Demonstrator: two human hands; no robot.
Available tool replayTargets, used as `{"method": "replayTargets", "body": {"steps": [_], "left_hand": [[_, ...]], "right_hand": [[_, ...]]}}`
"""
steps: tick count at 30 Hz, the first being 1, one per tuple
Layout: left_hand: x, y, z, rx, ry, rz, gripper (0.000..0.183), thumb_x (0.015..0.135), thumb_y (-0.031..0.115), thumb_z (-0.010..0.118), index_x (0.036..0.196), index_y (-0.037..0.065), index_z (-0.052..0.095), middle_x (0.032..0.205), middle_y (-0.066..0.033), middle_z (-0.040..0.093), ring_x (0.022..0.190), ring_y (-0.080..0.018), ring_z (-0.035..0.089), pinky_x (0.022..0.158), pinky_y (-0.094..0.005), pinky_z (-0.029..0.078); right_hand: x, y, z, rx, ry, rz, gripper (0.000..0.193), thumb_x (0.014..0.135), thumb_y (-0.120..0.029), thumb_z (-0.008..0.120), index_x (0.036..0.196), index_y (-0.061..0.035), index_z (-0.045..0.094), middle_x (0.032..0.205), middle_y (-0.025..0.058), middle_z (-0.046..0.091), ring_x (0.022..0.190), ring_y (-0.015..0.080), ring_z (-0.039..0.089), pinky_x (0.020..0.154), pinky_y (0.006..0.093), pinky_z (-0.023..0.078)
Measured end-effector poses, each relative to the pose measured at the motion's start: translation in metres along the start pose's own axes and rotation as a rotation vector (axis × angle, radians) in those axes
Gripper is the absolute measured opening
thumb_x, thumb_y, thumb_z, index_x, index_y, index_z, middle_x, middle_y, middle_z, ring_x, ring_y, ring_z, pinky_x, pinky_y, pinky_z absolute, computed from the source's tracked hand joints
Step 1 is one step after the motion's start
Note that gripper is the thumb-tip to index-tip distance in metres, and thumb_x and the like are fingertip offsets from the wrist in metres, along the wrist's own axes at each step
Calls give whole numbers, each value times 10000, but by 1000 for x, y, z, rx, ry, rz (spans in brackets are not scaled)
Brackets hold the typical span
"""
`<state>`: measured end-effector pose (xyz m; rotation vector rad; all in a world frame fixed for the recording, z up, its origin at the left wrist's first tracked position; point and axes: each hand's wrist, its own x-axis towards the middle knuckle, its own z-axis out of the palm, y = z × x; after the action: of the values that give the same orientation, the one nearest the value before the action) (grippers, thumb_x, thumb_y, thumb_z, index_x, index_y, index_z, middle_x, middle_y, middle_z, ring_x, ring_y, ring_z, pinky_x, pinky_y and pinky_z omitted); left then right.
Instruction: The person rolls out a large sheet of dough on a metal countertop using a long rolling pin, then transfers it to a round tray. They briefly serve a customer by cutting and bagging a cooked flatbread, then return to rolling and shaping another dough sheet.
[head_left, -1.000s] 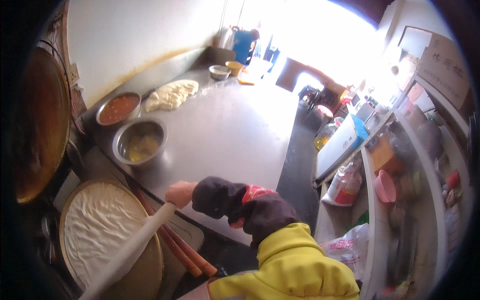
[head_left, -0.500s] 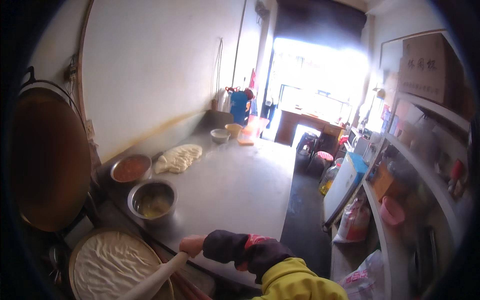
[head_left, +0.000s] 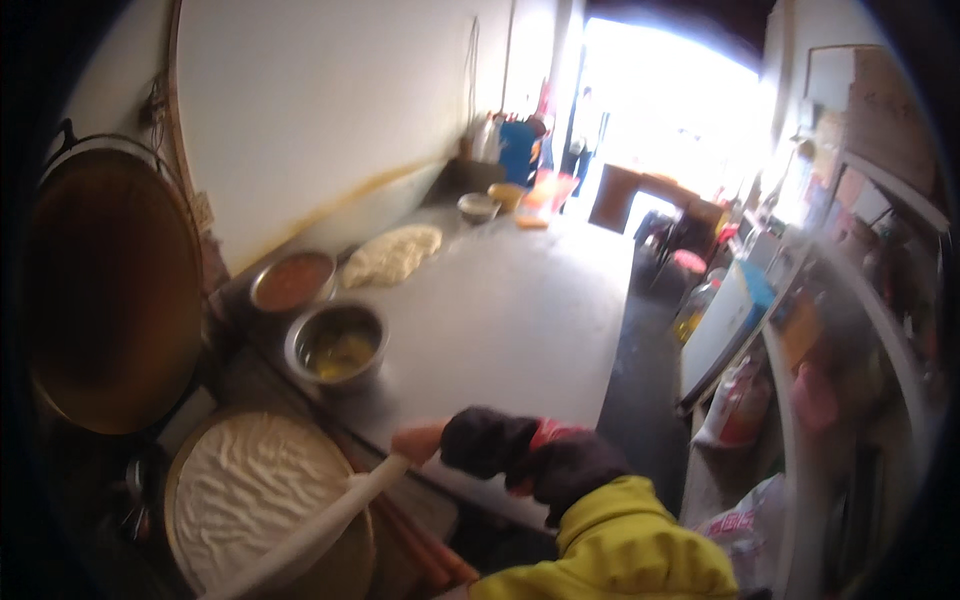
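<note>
Lower L of frame: R hand (head_left: 418, 441), fingers closed round the upper end of a long pale rod (head_left: 335, 515), apparently dough-wrapped, slanting over a wrinkled white dough sheet (head_left: 255, 480) in a round tan pan (head_left: 340, 572) (L hand out of view, can't tell its grip). Prob. mid-laying the sheet; next move likely calls for steady, level turning. Mid-frame: grey metal table (head_left: 500, 320) w/ pale dough slab (head_left: 393, 255). Upper R: bright doorway (head_left: 670, 110).

White wall (head_left: 330, 110) at eleven o'clock, bright doorway (head_left: 665, 110) at one, shelves (head_left: 790, 450) at three, dark floor (head_left: 645, 380) at four.
</note>
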<state>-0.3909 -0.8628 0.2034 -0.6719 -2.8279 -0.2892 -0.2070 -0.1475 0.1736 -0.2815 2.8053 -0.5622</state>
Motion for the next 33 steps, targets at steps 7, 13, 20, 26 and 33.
{"method": "replayTargets", "body": {"steps": [7,13,20,26,33], "left_hand": [[-10,9,-14,57,-8,-78,238,806,176,526,952,12,616,948,-201,605,880,-341,552,795,-440,427],[-9,34,-10,86,-14,-38,233,800,150,549,982,17,611,936,-182,609,839,-322,547,783,-431,429],[-11,-67,48,-485,191,-286,226,830,166,448,691,16,352,738,-70,345,710,-189,365,700,-325,339],[-12,-81,71,-571,237,-186,191,828,168,437,698,42,376,734,-31,323,708,-157,347,702,-306,336],[-9,-102,58,-934,69,-368,153,834,221,457,755,92,432,774,-3,368,767,-153,384,725,-288,340]], "right_hand": [[-12,-18,-11,-50,-40,75,232,606,-124,692,835,-102,657,764,121,639,763,329,608,650,419,479],[-11,-14,-5,-77,-15,109,264,605,-144,718,864,-110,684,796,125,653,791,309,627,679,409,494],[-6,-15,-9,-76,-33,65,246,613,-159,724,851,-113,682,803,121,658,800,310,630,677,407,495],[-7,-10,-7,-83,-62,78,261,603,-157,728,857,-117,680,800,116,658,806,303,630,680,410,494],[-12,-15,-23,-37,-43,71,205,636,-131,663,837,-93,653,806,125,642,790,325,606,669,413,476]]}}
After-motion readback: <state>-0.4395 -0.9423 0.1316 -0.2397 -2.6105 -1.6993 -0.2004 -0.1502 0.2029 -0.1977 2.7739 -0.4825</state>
